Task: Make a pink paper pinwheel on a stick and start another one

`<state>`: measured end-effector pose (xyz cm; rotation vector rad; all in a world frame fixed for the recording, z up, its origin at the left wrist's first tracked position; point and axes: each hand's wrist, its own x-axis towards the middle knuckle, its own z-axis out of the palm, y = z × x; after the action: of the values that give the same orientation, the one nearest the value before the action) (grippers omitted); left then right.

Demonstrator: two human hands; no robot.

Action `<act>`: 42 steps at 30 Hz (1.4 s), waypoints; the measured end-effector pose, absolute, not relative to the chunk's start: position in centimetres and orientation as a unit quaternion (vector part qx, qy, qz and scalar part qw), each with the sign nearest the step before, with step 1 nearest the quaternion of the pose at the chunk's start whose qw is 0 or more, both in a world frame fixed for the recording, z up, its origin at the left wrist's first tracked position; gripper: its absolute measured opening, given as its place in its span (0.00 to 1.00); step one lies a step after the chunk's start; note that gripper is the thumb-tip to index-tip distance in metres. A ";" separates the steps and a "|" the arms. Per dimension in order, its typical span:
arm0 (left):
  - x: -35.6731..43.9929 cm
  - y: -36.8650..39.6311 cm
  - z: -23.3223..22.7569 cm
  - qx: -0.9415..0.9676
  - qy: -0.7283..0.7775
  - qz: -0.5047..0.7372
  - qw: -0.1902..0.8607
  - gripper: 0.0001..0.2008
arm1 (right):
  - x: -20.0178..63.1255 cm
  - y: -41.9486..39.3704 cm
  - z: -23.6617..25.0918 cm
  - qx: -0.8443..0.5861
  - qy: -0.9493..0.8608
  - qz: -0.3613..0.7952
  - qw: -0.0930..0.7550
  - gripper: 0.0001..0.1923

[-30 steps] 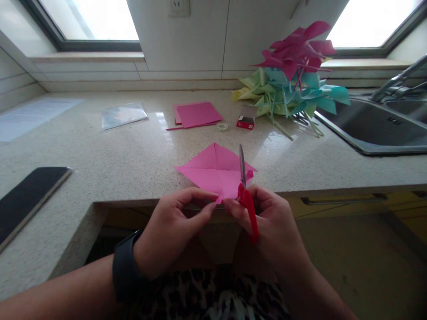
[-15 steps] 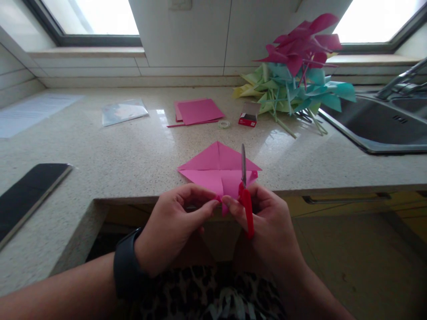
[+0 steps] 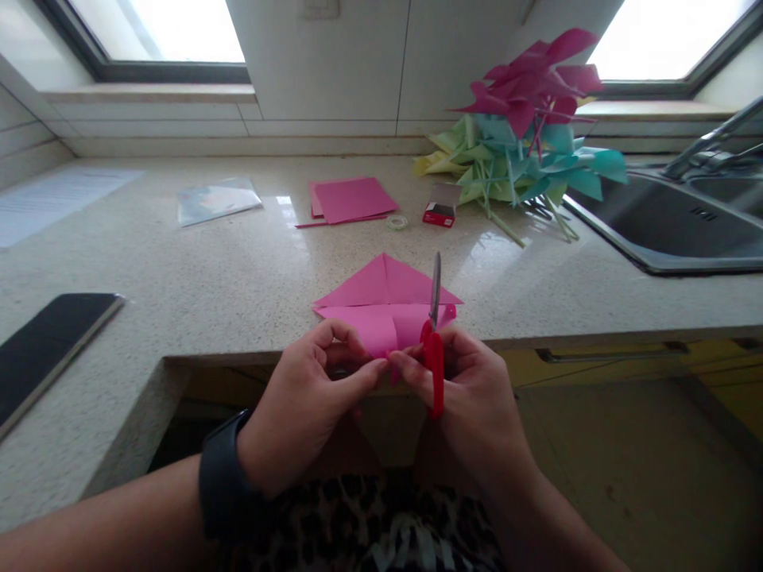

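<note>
A creased pink paper square (image 3: 381, 298) lies at the counter's front edge, its near corner lifted. My left hand (image 3: 310, 405) pinches that near corner between thumb and forefinger. My right hand (image 3: 470, 401) pinches the same corner from the other side and also holds red-handled scissors (image 3: 434, 349), blades closed and pointing away over the paper. A dark watch band sits on my left wrist.
Farther back lie a stack of pink sheets (image 3: 351, 199), a tape roll (image 3: 396, 222), a small red box (image 3: 441, 210), a plastic sleeve (image 3: 218, 200) and a pile of paper pinwheels (image 3: 524, 135). A sink (image 3: 673, 226) is at right, a black phone (image 3: 48, 342) at left.
The near corner of the pink sheet has been folded up further between my fingertips. Both hands shifted slightly left and up; the scissors stayed in my right hand.
</note>
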<state>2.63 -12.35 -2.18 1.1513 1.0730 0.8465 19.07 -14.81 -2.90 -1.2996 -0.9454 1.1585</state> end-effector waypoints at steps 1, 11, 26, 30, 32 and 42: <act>2.6 -12.4 -2.1 0.504 0.470 0.369 0.624 0.18 | 19.1 -14.8 -2.9 -0.547 -0.397 0.490 0.550 0.16; 2.8 -12.1 -2.5 0.458 0.478 0.290 0.691 0.19 | 19.4 -14.9 -3.0 -0.540 -0.386 0.499 0.557 0.15; 2.7 -11.9 -1.5 0.471 0.467 0.261 0.702 0.13 | 19.3 -14.9 -3.1 -0.554 -0.389 0.491 0.548 0.17; 2.7 -11.9 -1.4 0.467 0.473 0.263 0.699 0.14 | 19.2 -14.9 -3.1 -0.558 -0.393 0.494 0.538 0.17; 2.7 -11.9 -1.5 0.464 0.474 0.263 0.701 0.14 | 19.2 -14.9 -3.2 -0.556 -0.393 0.499 0.535 0.17; 2.5 -11.7 -1.7 0.442 0.481 0.270 0.707 0.11 | 21.4 -16.4 -3.7 -0.535 -0.451 0.558 0.446 0.18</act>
<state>2.55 -11.73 -1.68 0.9827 1.0687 0.6003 21.43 -16.37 -3.70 -1.3253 -1.1165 1.3832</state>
